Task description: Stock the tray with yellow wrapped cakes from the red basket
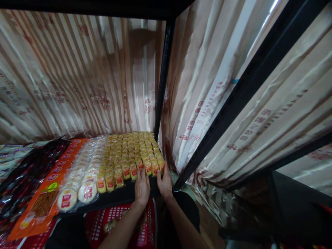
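Small yellow-wrapped snack packets (126, 169) with red labels stand in close rows on a dark shelf (111, 200). At the front of these rows is my left hand (142, 188), its fingers stretched forward against the packets. My right hand (164, 181) reaches the right end of the front row, fingers extended along the outermost packet (161, 164) and thumb apart from them. A few front packets sit between the two hands. Neither hand appears to close around a packet, though the fingertips partly merge with the wrappers.
Left of the packets lie round white wrapped cakes (88, 191), an orange snack bag (43, 204) and dark shiny packs (28, 176). A red basket (97, 224) with a few packets sits below the shelf. Black shelf posts (163, 76) and printed curtains (103, 69) border the corner.
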Tool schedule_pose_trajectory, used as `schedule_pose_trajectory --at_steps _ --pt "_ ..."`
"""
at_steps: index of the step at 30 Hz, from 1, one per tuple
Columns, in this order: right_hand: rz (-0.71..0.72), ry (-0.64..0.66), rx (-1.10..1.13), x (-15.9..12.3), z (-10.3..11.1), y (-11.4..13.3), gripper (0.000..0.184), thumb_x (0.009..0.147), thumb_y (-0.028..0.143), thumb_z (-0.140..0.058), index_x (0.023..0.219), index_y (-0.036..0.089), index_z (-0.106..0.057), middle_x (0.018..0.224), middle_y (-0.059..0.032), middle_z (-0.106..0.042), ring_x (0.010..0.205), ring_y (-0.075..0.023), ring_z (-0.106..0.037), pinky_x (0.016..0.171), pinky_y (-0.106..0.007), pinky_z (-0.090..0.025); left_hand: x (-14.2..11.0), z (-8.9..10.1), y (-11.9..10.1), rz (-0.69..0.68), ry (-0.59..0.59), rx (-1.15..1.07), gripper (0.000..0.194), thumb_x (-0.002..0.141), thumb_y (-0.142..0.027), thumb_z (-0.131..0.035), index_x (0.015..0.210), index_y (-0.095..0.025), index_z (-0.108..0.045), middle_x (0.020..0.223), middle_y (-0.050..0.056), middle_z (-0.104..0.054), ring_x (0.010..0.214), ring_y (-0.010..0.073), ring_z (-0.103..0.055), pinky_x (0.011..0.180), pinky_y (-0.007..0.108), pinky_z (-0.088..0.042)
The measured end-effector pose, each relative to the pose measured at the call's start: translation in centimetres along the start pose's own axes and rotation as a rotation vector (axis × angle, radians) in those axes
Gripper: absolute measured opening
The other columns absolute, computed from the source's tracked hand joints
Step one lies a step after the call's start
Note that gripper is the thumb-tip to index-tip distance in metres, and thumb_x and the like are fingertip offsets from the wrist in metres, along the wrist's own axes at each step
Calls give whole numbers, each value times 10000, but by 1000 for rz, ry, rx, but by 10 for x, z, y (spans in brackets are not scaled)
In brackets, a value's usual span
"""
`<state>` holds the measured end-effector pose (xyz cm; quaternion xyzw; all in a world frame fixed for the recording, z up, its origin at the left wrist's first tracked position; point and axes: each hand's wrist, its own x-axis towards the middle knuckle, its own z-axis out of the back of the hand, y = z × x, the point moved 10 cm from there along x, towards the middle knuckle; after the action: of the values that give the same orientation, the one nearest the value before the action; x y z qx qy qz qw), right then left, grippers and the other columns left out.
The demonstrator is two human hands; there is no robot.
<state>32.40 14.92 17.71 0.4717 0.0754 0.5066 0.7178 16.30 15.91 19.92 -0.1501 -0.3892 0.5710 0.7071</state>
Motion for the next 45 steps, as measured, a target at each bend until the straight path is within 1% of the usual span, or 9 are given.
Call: schedule_pose_trajectory --at_steps 3,7,11,16,21,24,32,39,45 --pt "24 -14 -10 0 0 1 606 868 404 -341 1364 56 -338 1348 -194 -441 1246 -277 -415 1023 -465 -342 5 1 3 2 -34 10 261 853 -141 -369 1080 -151 -496 1030 106 -554 964 199 -577 836 357 -495" --pt "48 -17 -20 -1 0 2 610 873 397 -350 1370 44 -319 1355 -200 -429 1255 -279 -403 1028 -470 -340 11 4 4 -19 -66 54 147 857 -155 -378 921 -165 -509 871 66 -558 827 186 -591 757 341 -506" --pt "70 -23 -33 -1 0 4 608 882 389 -345 1378 40 -299 1364 -205 -417 1259 -273 -397 1022 -471 -347 14 5 1 -33 -60 73 150 886 -188 -356 913 -172 -503 832 52 -564 750 168 -594 674 294 -500" --pt "68 -26 -45 -1 0 6 596 885 389 -333 1371 45 -312 1353 -205 -429 1255 -276 -400 1014 -477 -353 16 6 -4 -95 -90 69 201 913 -219 -323 881 -179 -517 802 44 -584 746 168 -602 676 288 -493" --pt "61 -13 -66 -1 -3 3 599 889 402 -320 1347 17 -339 1340 -221 -437 1272 -277 -379 1022 -474 -349 15 2 -2 -123 -100 101 254 922 -238 -305 855 -169 -539 787 52 -603 715 166 -608 666 281 -493" --pt "65 -20 -79 -1 -4 2 599 890 414 -320 1348 28 -340 1337 -219 -444 1264 -281 -391 1014 -483 -356 14 0 -2 -137 -109 109 263 921 -236 -308 859 -168 -554 792 55 -614 717 162 -613 676 275 -495" --pt "81 -52 -103 -4 -4 -1 603 899 429 -314 1364 44 -324 1348 -208 -438 1270 -277 -390 1018 -475 -357 14 -4 2 -115 -97 132 307 929 -254 -281 863 -169 -569 798 65 -629 735 179 -631 679 287 -512" --pt "57 -41 -51 -3 -2 0 622 893 434 -325 1394 70 -274 1390 -189 -390 1286 -278 -367 1026 -484 -345 15 0 -4 -80 -25 161 278 912 -224 -322 901 -178 -597 875 94 -651 804 213 -647 690 282 -504" --pt "13 -33 0 -2 1 -1 617 884 396 -345 1403 76 -252 1404 -185 -369 1296 -265 -351 1038 -480 -330 9 5 -6 -72 -16 195 244 897 -223 -361 873 -191 -602 838 74 -672 740 221 -657 652 299 -500"
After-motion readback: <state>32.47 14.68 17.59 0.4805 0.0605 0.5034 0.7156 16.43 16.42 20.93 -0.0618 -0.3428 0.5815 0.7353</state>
